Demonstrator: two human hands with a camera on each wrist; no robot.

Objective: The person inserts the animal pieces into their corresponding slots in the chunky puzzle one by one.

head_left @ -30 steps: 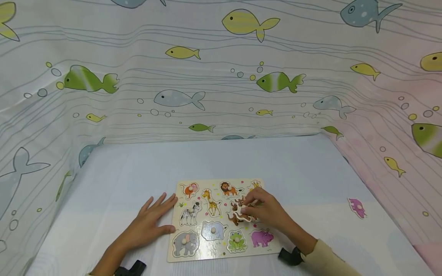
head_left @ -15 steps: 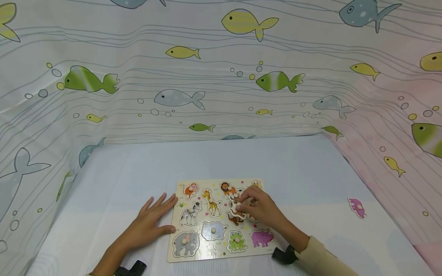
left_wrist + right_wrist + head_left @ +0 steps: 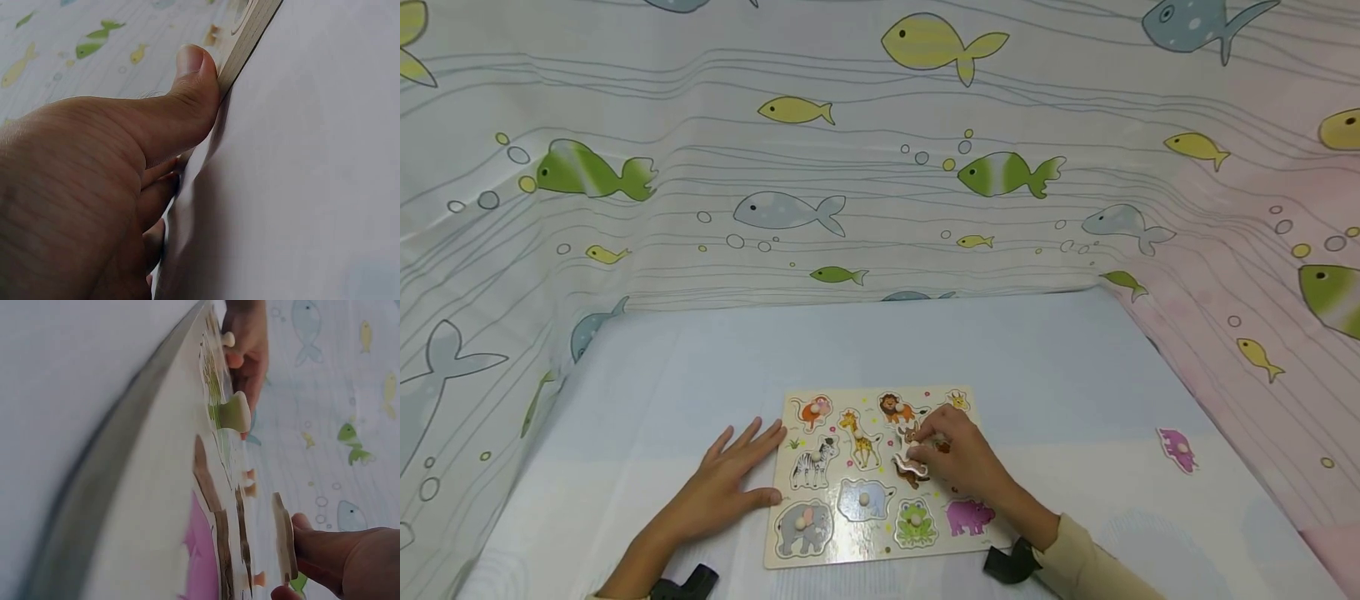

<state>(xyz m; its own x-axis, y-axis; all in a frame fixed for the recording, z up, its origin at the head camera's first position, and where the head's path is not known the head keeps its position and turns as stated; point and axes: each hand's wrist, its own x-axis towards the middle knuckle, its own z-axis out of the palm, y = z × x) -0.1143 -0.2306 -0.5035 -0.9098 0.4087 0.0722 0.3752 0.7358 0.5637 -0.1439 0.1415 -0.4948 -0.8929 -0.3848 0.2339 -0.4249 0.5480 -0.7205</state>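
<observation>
The wooden peg puzzle board (image 3: 850, 557) lies flat on the table, bearing animal pictures and knobbed pieces. My left hand (image 3: 730, 479) lies along its left edge with spread, straight fingers; in the left wrist view the thumb (image 3: 194, 94) presses the board's side. My right hand (image 3: 973, 458) pinches a brown kangaroo puzzle piece (image 3: 910, 435) over the brown animal picture at the board's right middle. Seen from the right wrist, this piece (image 3: 284, 540) is raised off the board with its face toward the fingers. The fingers hide its knob.
A purple hippo piece (image 3: 1177, 451) lies alone on the white tabletop (image 3: 880, 350) to the right. On the board, the purple hippo picture (image 3: 969, 517) shows no knob. Fish-printed cloth (image 3: 880, 167) rises behind and at both sides of the table.
My right hand has shifted left with the kangaroo piece, uncovering more of the board's right side, then moved only slightly. My left hand stays in place.
</observation>
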